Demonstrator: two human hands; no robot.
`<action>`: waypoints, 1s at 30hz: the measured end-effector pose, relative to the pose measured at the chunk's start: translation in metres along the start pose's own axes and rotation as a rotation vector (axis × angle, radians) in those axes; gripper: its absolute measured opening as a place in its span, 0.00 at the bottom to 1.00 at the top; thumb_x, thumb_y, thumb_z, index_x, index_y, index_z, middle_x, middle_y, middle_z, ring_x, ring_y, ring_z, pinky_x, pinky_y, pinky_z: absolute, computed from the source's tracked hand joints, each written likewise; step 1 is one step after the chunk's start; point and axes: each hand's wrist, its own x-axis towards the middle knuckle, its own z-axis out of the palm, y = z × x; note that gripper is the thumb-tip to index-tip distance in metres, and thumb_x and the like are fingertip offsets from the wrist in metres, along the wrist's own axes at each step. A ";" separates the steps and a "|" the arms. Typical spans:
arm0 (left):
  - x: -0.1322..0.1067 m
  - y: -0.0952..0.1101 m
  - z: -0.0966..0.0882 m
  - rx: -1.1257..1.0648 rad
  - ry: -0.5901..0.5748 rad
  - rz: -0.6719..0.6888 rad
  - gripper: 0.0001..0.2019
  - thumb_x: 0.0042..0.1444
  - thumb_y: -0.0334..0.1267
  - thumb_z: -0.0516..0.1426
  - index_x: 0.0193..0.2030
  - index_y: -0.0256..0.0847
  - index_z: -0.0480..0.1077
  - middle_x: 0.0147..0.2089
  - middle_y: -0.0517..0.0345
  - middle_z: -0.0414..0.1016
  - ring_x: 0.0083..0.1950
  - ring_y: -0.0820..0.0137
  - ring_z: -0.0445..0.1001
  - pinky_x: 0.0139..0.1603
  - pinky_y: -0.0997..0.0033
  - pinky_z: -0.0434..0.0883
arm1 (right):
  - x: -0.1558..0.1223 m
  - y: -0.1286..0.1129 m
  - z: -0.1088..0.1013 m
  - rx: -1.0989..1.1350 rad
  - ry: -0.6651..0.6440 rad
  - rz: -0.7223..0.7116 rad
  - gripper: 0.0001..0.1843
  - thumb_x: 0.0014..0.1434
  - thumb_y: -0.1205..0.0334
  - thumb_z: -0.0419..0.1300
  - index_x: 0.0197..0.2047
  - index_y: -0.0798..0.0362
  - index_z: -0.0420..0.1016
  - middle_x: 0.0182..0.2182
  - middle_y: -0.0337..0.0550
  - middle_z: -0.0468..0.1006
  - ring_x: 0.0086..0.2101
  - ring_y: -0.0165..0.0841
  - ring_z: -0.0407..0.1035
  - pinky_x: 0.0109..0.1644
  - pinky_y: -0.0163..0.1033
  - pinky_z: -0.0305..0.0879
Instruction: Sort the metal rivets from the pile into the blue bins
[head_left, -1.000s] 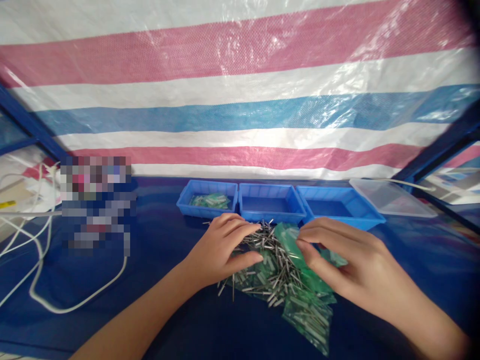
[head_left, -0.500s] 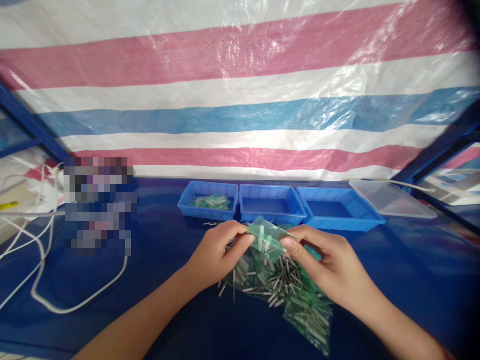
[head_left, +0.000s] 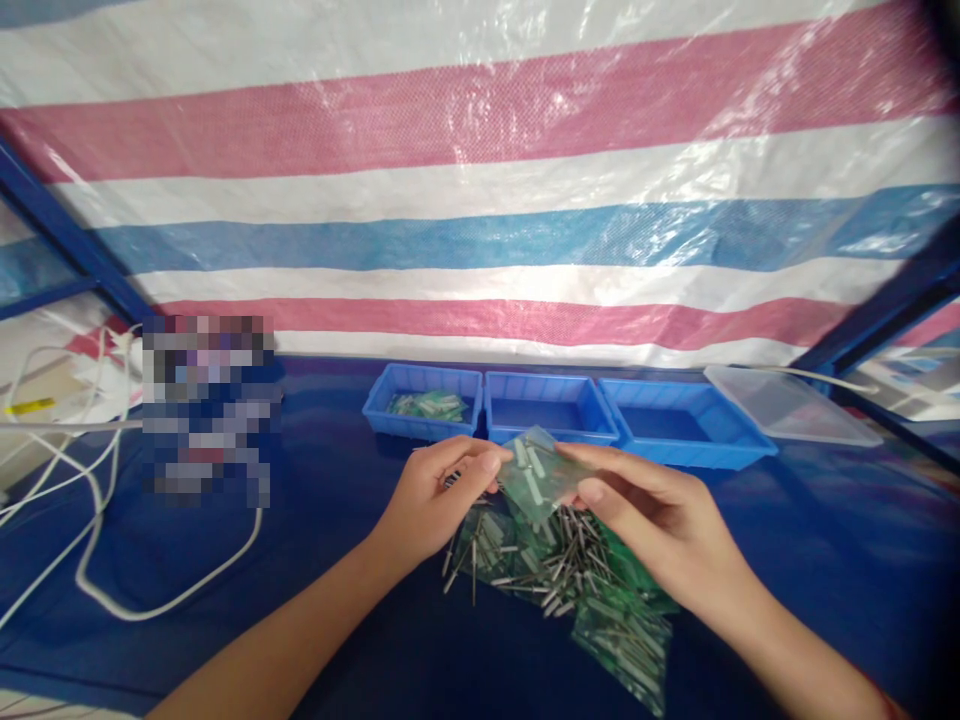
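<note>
Between my two hands hangs a small clear green plastic bag [head_left: 534, 475] with a few pale, slim metal pieces inside. My left hand [head_left: 439, 500] pinches its left edge between thumb and fingers. At the opposite edge my right hand [head_left: 664, 520] grips it, thumb toward me. Under both hands lies a heap of loose metal pins like blind rivets [head_left: 574, 560], mixed with more green bags. Nearest to me, a fuller green bag [head_left: 626, 645] of such pins rests on the blue table. My hands hide part of the heap.
Behind the heap stand three blue bins in a row. The left bin [head_left: 371, 410] holds several green bags; the middle bin [head_left: 551, 437] and right bin [head_left: 697, 455] are beside it. A clear lid [head_left: 802, 405] lies at right. White cables [head_left: 172, 605] loop at left.
The bag between my hands has tilted and turned to face me more, and the pieces inside have shifted. Both hands keep hold of it. The whole view has moved slightly.
</note>
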 end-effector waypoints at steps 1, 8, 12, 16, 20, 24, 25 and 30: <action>0.000 -0.001 0.001 0.020 0.005 0.005 0.13 0.60 0.44 0.55 0.39 0.37 0.75 0.33 0.55 0.78 0.32 0.70 0.76 0.36 0.75 0.71 | 0.000 0.001 0.001 -0.031 0.004 -0.005 0.15 0.59 0.56 0.61 0.49 0.48 0.77 0.37 0.43 0.82 0.36 0.35 0.77 0.42 0.38 0.75; 0.004 -0.008 -0.001 0.296 0.036 0.122 0.05 0.57 0.37 0.58 0.37 0.40 0.74 0.37 0.58 0.79 0.38 0.70 0.76 0.44 0.74 0.70 | 0.003 0.007 0.001 -0.142 -0.009 -0.042 0.17 0.61 0.57 0.57 0.53 0.49 0.70 0.45 0.45 0.79 0.43 0.36 0.75 0.50 0.42 0.71; 0.019 -0.016 -0.030 0.515 0.328 0.123 0.08 0.59 0.40 0.56 0.41 0.42 0.75 0.42 0.57 0.79 0.46 0.67 0.76 0.51 0.70 0.68 | 0.009 0.005 -0.017 -0.387 0.030 -0.121 0.16 0.62 0.56 0.55 0.53 0.49 0.68 0.44 0.46 0.78 0.40 0.36 0.75 0.46 0.41 0.71; 0.034 -0.032 -0.067 0.818 0.410 0.068 0.13 0.62 0.43 0.52 0.47 0.42 0.74 0.47 0.55 0.78 0.50 0.63 0.74 0.55 0.63 0.66 | 0.016 0.008 -0.041 -0.722 -0.105 -0.237 0.09 0.62 0.60 0.52 0.38 0.49 0.74 0.36 0.43 0.80 0.37 0.39 0.75 0.45 0.46 0.67; 0.037 -0.043 -0.083 1.126 0.295 -0.001 0.15 0.64 0.45 0.49 0.46 0.44 0.74 0.49 0.53 0.77 0.60 0.55 0.64 0.59 0.50 0.60 | 0.020 0.015 -0.060 -0.844 -0.205 -0.196 0.09 0.61 0.63 0.52 0.35 0.49 0.73 0.33 0.43 0.80 0.34 0.40 0.74 0.44 0.48 0.64; 0.033 -0.043 -0.078 1.235 0.287 0.073 0.18 0.64 0.48 0.48 0.45 0.44 0.75 0.54 0.50 0.72 0.61 0.55 0.61 0.59 0.53 0.59 | 0.019 0.019 -0.076 -0.809 -0.293 -0.100 0.09 0.60 0.62 0.53 0.33 0.49 0.74 0.30 0.44 0.78 0.30 0.38 0.72 0.36 0.43 0.65; 0.033 -0.042 -0.076 1.235 0.267 0.103 0.18 0.64 0.48 0.47 0.47 0.44 0.75 0.56 0.51 0.70 0.62 0.56 0.60 0.61 0.53 0.58 | 0.018 0.020 -0.078 -0.784 -0.335 -0.066 0.09 0.60 0.60 0.53 0.33 0.49 0.75 0.30 0.44 0.78 0.30 0.37 0.72 0.35 0.43 0.65; 0.029 -0.041 -0.066 1.184 0.121 0.086 0.15 0.65 0.47 0.47 0.49 0.51 0.73 0.55 0.59 0.73 0.64 0.56 0.57 0.64 0.39 0.46 | 0.009 0.029 -0.073 -0.748 -0.417 -0.028 0.21 0.55 0.45 0.60 0.45 0.49 0.75 0.40 0.46 0.78 0.40 0.42 0.73 0.44 0.46 0.67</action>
